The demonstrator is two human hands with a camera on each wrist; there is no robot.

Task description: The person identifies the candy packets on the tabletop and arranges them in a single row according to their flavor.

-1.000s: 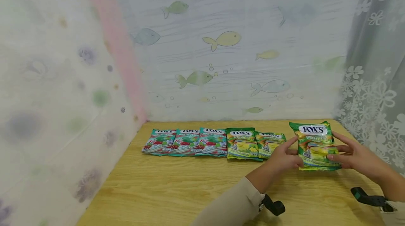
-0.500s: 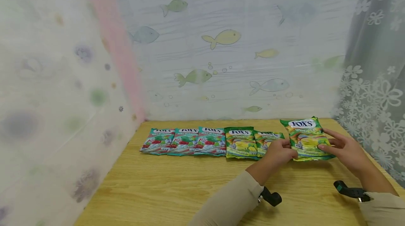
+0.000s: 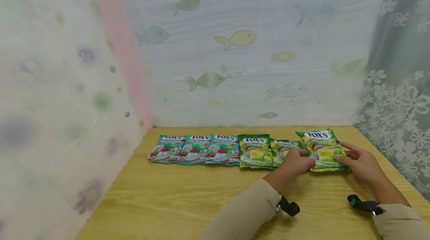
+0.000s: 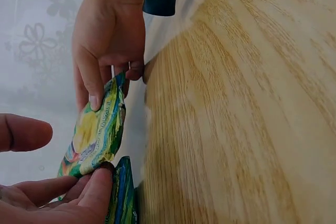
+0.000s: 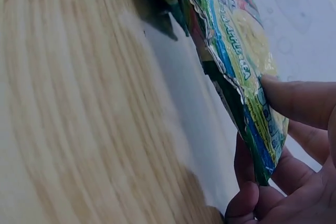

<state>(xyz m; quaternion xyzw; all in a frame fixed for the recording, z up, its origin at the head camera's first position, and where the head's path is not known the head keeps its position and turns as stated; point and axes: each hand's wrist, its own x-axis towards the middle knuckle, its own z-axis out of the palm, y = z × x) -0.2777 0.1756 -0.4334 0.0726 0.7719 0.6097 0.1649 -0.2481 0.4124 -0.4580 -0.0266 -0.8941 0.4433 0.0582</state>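
A green-and-yellow Fox's Spring Tea candy bag (image 3: 320, 148) leans back at the right end of a row of bags. My right hand (image 3: 361, 161) grips its right side, thumb (image 5: 299, 100) across the front and fingers behind. At the lower left corner, my left hand (image 3: 295, 163) pinches the bag's edge; in the left wrist view one finger (image 4: 23, 132) stands away from the bag. Just left of it is another Spring Tea bag (image 3: 277, 150), partly hidden by my left hand, then a third Spring Tea bag (image 3: 255, 154).
Three teal Fox's Mint Blossom bags, the nearest to the green ones being this bag (image 3: 223, 150), continue the row leftward, overlapping slightly. They sit toward the back of the wooden table (image 3: 188, 199). A fish-patterned sheet (image 3: 242, 94) hangs behind; a flowered curtain (image 3: 399, 105) borders the right.
Both hands have brought the Spring Tea bag leftward, closer to the row, and its top now leans farther back. The other bags keep their places.
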